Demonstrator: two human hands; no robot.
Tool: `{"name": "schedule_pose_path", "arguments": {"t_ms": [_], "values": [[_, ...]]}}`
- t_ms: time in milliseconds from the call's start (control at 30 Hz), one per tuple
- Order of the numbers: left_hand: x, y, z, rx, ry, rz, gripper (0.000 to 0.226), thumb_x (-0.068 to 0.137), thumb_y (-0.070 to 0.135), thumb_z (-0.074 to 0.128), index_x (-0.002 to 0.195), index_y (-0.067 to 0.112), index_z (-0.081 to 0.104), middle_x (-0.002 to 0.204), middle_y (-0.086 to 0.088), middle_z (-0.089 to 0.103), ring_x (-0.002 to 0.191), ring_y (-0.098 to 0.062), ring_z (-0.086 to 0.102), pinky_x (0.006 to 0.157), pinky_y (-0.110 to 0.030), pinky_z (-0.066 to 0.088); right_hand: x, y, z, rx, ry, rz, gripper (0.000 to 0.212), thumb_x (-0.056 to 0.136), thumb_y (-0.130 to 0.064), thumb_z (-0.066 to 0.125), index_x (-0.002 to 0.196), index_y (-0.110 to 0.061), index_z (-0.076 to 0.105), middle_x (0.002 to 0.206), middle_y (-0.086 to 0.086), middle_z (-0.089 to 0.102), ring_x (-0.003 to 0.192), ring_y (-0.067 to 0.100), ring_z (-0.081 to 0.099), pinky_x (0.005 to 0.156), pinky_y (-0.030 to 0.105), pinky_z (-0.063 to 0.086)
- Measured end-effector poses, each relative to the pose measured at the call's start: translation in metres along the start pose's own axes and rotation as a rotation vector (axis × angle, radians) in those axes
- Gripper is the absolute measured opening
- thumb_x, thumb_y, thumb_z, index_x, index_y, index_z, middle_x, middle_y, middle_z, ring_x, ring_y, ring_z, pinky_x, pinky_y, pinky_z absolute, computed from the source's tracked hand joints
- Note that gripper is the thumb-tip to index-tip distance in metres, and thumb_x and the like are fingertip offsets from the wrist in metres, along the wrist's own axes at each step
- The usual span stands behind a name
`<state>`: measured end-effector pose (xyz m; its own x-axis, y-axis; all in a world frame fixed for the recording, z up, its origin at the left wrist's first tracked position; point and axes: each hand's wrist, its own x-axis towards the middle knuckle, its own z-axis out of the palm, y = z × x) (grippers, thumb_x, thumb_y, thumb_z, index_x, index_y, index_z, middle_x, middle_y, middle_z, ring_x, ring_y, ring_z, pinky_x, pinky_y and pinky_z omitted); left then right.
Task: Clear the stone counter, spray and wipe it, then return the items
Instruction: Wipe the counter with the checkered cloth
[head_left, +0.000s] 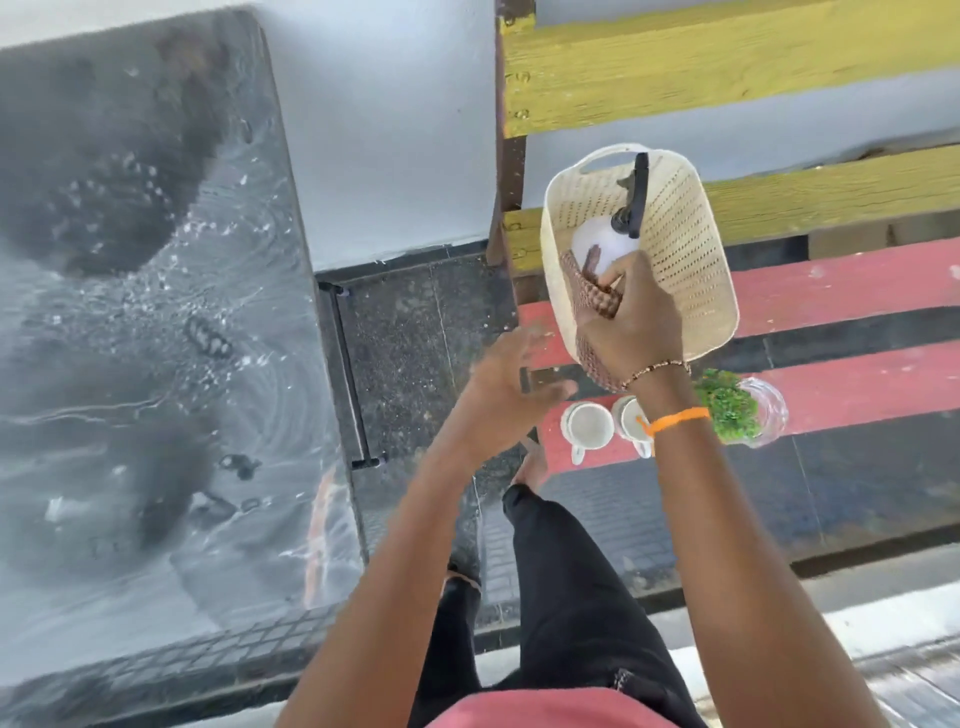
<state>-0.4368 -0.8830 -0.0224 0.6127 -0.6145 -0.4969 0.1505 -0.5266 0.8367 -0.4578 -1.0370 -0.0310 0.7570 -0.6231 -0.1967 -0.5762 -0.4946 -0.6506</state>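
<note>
While the wet stone counter (156, 322) lies bare at left, the right hand (631, 322) grips the cream basket (691, 249) holding the spray bottle (602, 241) and cloth (592, 301) above the bench (857, 291); the left hand (506, 387) hovers with fingers spread, holding nothing.

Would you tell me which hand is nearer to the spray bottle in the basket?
Right. The right hand grips the cloth beside the spray bottle; the left hand hovers open outside the basket.

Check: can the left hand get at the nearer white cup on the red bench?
Probably yes. The left hand is open, holds nothing and hovers just beside the cup; nothing lies between. The right hand holds the basket.
</note>
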Motion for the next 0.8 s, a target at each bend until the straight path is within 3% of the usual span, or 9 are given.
{"name": "schedule_pose_path", "arguments": {"t_ms": [100,167,233,267,333,433,533,667,800], "values": [[-0.043,-0.013,-0.024,0.03,0.041,0.151,0.085,0.075,0.027,0.074,0.143,0.031,0.024,0.139,0.009,0.038,0.12,0.003,0.034,0.097,-0.012,0.028,-0.059,-0.06,0.01,0.153,-0.044,-0.085,0.031,0.073,-0.01,0.061,0.1,-0.014,0.047,0.066,-0.014,0.046,0.06,0.01,0.048,0.057,0.021,0.027],[-0.061,-0.012,-0.04,-0.073,0.054,0.235,0.091,0.068,0.024,0.076,0.142,0.032,0.023,0.133,0.009,0.045,0.109,0.006,0.044,0.09,-0.007,0.035,-0.083,-0.089,0.016,0.249,-0.09,-0.13,0.033,0.074,-0.008,0.061,0.103,-0.013,0.047,0.072,-0.013,0.051,0.063,0.002,0.051,0.06,0.017,0.035],[-0.093,-0.027,-0.064,-0.121,0.163,0.292,0.074,0.072,0.016,0.069,0.136,0.03,0.035,0.108,0.016,0.059,0.079,0.014,0.055,0.069,-0.004,0.043,-0.114,-0.12,0.032,0.374,-0.219,-0.205,0.033,0.077,-0.007,0.063,0.104,-0.015,0.046,0.076,-0.013,0.056,0.067,-0.001,0.057,0.069,0.013,0.045],[-0.109,-0.039,-0.078,-0.144,0.264,0.281,0.058,0.077,0.011,0.063,0.131,0.022,0.044,0.095,0.019,0.06,0.07,0.016,0.055,0.064,-0.002,0.043,-0.129,-0.136,0.042,0.437,-0.318,-0.219,0.031,0.08,-0.009,0.063,0.104,-0.018,0.045,0.077,-0.011,0.059,0.066,0.004,0.061,0.073,0.021,0.05],[-0.143,-0.067,-0.108,-0.374,0.418,0.157,0.025,0.09,0.005,0.051,0.113,0.01,0.059,0.082,0.014,0.067,0.071,0.008,0.062,0.067,-0.011,0.051,-0.152,-0.164,0.065,0.506,-0.49,-0.229,0.02,0.086,-0.017,0.06,0.1,-0.024,0.047,0.078,-0.006,0.065,0.057,0.013,0.065,0.061,0.027,0.054],[-0.194,-0.113,-0.143,-0.923,0.536,-0.051,0.022,0.096,0.02,0.045,0.091,0.014,0.065,0.075,0.006,0.074,0.073,-0.012,0.069,0.059,-0.024,0.055,-0.171,-0.19,0.109,0.429,-0.457,-0.221,0.002,0.091,-0.021,0.053,0.092,-0.019,0.054,0.081,0.004,0.07,0.053,0.007,0.061,0.054,0.015,0.047],[-0.243,-0.15,-0.169,-1.273,0.562,-0.09,0.028,0.096,0.028,0.043,0.094,0.011,0.065,0.087,-0.002,0.074,0.082,-0.016,0.069,0.072,-0.032,0.056,-0.187,-0.202,0.155,0.272,-0.479,-0.164,0.005,0.091,-0.02,0.052,0.091,-0.017,0.056,0.103,0.015,0.069,0.079,0.016,0.057,0.075,0.031,0.045],[-0.302,-0.185,-0.2,-1.468,0.621,0.011,0.036,0.096,0.031,0.04,0.105,0.004,0.061,0.101,-0.013,0.071,0.098,-0.027,0.066,0.084,-0.043,0.053,-0.23,-0.222,0.216,0.33,-0.913,0.046,0.032,0.094,-0.038,0.048,0.103,-0.011,0.062,0.093,0.004,0.064,0.082,0.015,0.055,0.077,0.031,0.047],[-0.335,-0.208,-0.221,-1.571,0.673,0.081,0.04,0.093,0.036,0.044,0.106,0.004,0.064,0.107,-0.016,0.068,0.104,-0.03,0.063,0.09,-0.048,0.05,-0.264,-0.251,0.252,0.583,-1.22,0.268,0.025,0.09,-0.035,0.054,0.093,-0.021,0.074,0.095,0.0,0.072,0.09,0.016,0.067,0.082,0.034,0.055]]}}
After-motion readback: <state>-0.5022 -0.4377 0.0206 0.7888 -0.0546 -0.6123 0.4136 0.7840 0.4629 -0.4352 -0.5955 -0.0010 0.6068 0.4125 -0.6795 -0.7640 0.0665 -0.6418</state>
